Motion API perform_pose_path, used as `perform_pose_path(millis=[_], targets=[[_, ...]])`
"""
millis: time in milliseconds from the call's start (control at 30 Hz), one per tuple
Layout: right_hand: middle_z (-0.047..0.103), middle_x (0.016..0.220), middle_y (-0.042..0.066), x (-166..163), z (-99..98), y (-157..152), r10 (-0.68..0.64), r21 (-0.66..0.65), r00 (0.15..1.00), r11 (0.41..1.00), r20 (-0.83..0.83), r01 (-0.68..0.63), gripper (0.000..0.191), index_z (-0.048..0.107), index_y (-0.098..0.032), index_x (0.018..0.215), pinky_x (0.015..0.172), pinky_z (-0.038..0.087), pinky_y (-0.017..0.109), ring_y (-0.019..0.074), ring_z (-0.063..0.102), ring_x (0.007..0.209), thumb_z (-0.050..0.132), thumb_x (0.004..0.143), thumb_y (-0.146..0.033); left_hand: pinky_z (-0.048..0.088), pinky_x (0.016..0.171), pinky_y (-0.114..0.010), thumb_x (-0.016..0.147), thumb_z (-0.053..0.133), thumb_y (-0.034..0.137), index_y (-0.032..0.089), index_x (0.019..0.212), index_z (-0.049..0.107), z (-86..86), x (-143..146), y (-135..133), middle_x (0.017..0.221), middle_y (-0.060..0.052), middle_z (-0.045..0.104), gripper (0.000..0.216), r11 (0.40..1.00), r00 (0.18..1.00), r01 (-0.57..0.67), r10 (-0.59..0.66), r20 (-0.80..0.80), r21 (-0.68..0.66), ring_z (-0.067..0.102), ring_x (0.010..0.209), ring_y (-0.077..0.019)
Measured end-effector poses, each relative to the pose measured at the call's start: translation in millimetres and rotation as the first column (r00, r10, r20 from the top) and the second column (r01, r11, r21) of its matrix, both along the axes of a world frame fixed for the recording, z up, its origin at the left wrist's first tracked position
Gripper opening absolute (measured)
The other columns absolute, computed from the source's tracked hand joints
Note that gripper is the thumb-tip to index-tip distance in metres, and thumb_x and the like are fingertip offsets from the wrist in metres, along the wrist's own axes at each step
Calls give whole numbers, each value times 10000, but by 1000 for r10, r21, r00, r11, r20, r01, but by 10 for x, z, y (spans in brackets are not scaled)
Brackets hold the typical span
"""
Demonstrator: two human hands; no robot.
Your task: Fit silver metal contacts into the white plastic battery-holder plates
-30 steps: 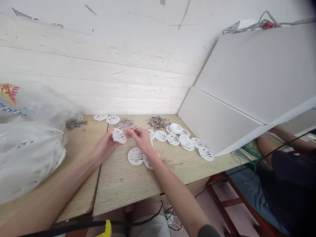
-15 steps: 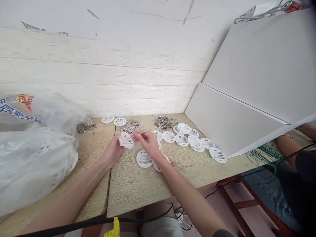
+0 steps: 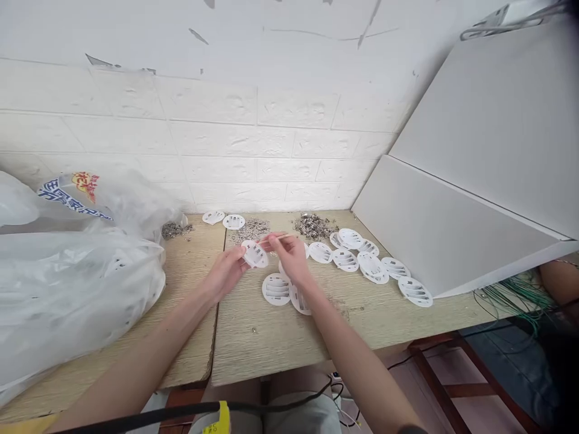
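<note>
My left hand [image 3: 227,269] grips a white round plastic disc [image 3: 256,254] with slots in it, holding it tilted above the table. Close against its right side, my right hand [image 3: 289,256] pinches a thin wooden stick [image 3: 284,236]. The stick's tip is near the disc's upper edge, but I cannot tell whether it touches. Below my hands, a similar disc [image 3: 276,289] lies flat on the table, and another [image 3: 299,300] is partly covered by my right wrist. Just behind the held disc spreads a pile of small metal pieces [image 3: 253,230].
More discs [image 3: 345,260] lie in a row toward a large white panel [image 3: 465,217]. Further metal piles [image 3: 314,226] sit by the wall. A plastic bag [image 3: 81,289] fills the left. Green wires [image 3: 515,298] and another person's arm [image 3: 558,280] are at right.
The view has swung left, so everything appears further right. The held disc has turned a little in my left hand. The stick shows more clearly, pointing left from my right hand.
</note>
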State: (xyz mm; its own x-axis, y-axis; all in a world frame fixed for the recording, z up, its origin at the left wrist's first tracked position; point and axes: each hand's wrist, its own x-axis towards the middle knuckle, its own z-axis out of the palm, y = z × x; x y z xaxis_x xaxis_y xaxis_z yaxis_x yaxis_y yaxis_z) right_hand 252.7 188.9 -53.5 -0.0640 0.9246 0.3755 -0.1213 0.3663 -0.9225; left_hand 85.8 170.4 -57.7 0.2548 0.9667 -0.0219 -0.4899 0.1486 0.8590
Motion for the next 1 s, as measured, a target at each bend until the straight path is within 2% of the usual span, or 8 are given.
perform_pose_path(millis=[133, 233, 300, 367, 467, 567, 867, 1000], targets=[[702, 984, 59, 171, 113, -36, -129, 46, 990, 990, -62, 132, 225, 628, -191, 936, 628, 553, 276, 125, 656, 677, 543, 901, -396, 536, 877, -276, 689, 795, 273, 142, 928, 749, 54, -31, 15, 1059, -90, 728, 277, 998, 998, -59, 59, 26, 3, 658, 990, -195], [686, 1023, 64, 284, 111, -278, -200, 155, 963, 973, 181, 173, 225, 608, -194, 986, 647, 528, 286, 120, 644, 681, 412, 965, -304, 534, 897, -244, 712, 760, 183, 148, 891, 750, 82, -66, 28, 1041, -68, 733, 183, 992, 992, -122, 123, 38, -22, 664, 960, -156], [681, 1063, 78, 329, 62, -499, -204, 313, 838, 949, 506, 42, 243, 630, -188, 964, 796, 519, 345, 162, 650, 866, 389, 948, -166, 544, 883, -235, 716, 733, 123, 137, 895, 748, 91, -73, 31, 1038, -73, 734, 180, 990, 990, -137, 137, 15, -36, 668, 940, -150], [644, 1207, 98, 349, -12, -692, -253, 425, 627, 895, 737, -138, 270, 649, -185, 962, 904, 482, 410, 220, 601, 1069, 422, 888, -58, 557, 833, -213, 710, 702, 61, 120, 911, 744, 88, -68, 34, 1025, -81, 736, 213, 986, 988, -154, 153, -16, -63, 674, 896, -141], [582, 1327, 108, 353, -115, -816, -360, 491, 405, 823, 841, -287, 304, 657, -181, 1029, 1006, 428, 448, 257, 524, 1215, 470, 852, -21, 566, 725, -183, 715, 670, 15, 108, 896, 737, 60, -53, 51, 949, -80, 742, 214, 970, 978, -206, 202, -44, -129, 675, 792, -117], [562, 1360, 107, 359, -159, -757, -407, 497, 319, 819, 856, -288, 211, 671, -184, 1036, 1074, 382, 462, 261, 504, 1249, 500, 917, -144, 570, 668, -196, 734, 686, 41, 103, 868, 721, 25, -50, 75, 880, -79, 738, 152, 955, 970, -242, 233, -75, -169, 669, 720, -113], [601, 1299, 129, 574, -104, -350, -344, 426, 298, 860, 890, -280, 268, 694, -170, 1006, 986, 448, 462, 273, 547, 1210, 438, 977, -243, 510, 628, -231, 681, 761, 128, 128, 741, 653, 13, -83, 70, 729, -24, 680, 123, 951, 947, -287, 266, -178, -110, 611, 642, -104], [623, 1265, 110, 429, 126, -173, -371, 470, 481, 877, 794, -101, 324, 667, -192, 1094, 953, 464, 425, 246, 594, 1131, 390, 999, -330, 467, 632, -268, 686, 786, 240, 156, 738, 650, -1, -93, 38, 707, -21, 670, 167, 959, 906, -284, 275, -321, 21, 591, 647, -134]])
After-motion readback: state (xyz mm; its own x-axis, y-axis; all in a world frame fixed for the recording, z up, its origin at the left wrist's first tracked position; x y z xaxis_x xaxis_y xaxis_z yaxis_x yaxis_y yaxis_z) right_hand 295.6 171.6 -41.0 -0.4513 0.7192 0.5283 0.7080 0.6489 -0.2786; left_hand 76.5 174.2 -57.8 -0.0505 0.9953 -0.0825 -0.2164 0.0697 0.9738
